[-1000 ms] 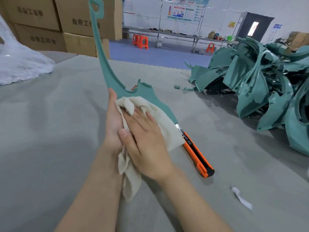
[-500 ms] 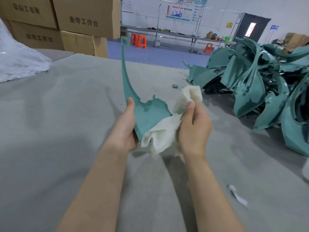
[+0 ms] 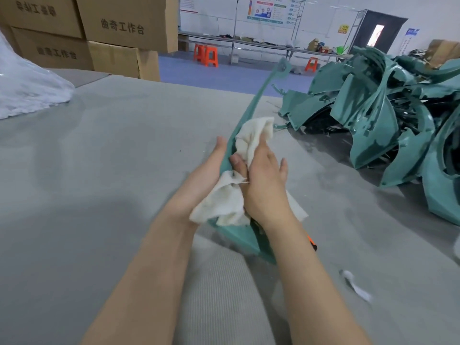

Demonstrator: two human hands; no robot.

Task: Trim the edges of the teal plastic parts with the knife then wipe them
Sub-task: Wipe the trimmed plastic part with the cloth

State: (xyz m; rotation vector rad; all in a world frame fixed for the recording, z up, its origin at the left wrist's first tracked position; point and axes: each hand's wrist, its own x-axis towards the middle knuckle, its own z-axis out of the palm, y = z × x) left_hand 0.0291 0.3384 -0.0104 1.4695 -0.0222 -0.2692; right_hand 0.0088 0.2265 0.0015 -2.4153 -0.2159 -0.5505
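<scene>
Grey felt worktable [image 3: 99, 170]: left hand [image 3: 206, 170] grips long curved teal plastic part [image 3: 240, 239]; right hand [image 3: 266, 185] clutches cream cloth [image 3: 251, 135] against it; wiping underway; teal heap [image 3: 368, 108] right of it probably pending

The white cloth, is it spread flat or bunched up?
Bunched up: the cloth is crumpled in the right hand against the teal part, its ends hanging loose.

There were four brown cardboard boxes [image 3: 124, 21]; three orange plastic stools [image 3: 210, 57]; one cream cloth rag [image 3: 224, 202]; one orange-handled knife [image 3: 311, 242], mostly hidden; one long teal plastic part [image 3: 251, 108] in hand; a heap of teal plastic parts [image 3: 373, 108], too tangled to count.
</scene>
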